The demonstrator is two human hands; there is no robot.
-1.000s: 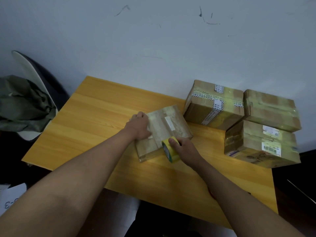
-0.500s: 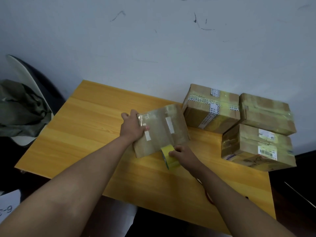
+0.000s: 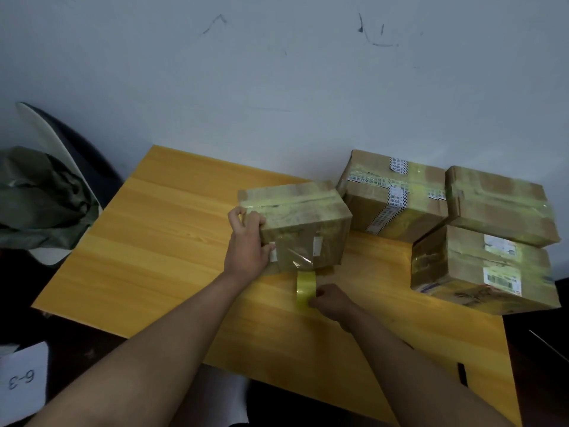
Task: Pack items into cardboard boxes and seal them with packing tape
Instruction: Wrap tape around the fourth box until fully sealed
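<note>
Three sealed boxes (image 3: 443, 229) sit at the desk's (image 3: 160, 241) right. Our left hand (image 3: 248, 241) grips the fourth box (image 3: 300, 224) mid-desk, while our right hand (image 3: 331, 300) clasps the tape roll (image 3: 305, 288), its strip running onto the near face. We judge sealing nearly done: strip uncut.

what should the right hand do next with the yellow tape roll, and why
Probably draw the yellow roll of packing tape a little further toward the person, then lay the strip under the brown cardboard box. The right hand holds the roll just off the box's near face, where a clear strip already sticks, while the left hand grips the box's left end, steadying it on the wooden table.
</note>
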